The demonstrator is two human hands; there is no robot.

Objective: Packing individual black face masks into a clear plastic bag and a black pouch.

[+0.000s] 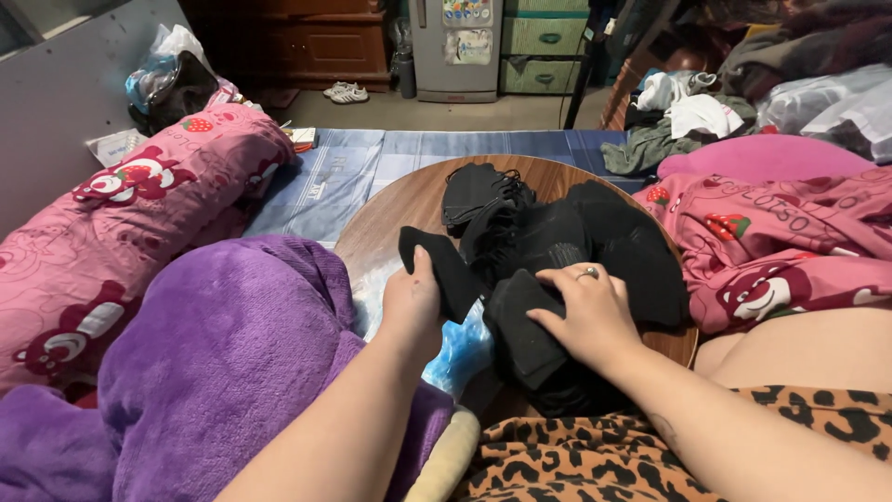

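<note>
A round wooden table [390, 209] sits on the bed in front of me, covered by a pile of black face masks [557, 237]. My left hand [411, 302] grips one black mask [446, 270] by its near edge and holds it at the table's left front. My right hand [587, 311], with a ring on one finger, presses down on a stack of black masks [520, 330] at the table's front edge. A separate bunch of masks with ear loops [478, 191] lies at the back of the table.
A purple blanket [214, 363] covers the left foreground, with a blue plastic bag [460, 349] beside it. Pink patterned bedding [121, 209] lies left and right [780, 232]. Leopard-print cloth [595, 460] covers my lap. Clothes [683, 116], a small fridge [455, 46] and drawers stand behind.
</note>
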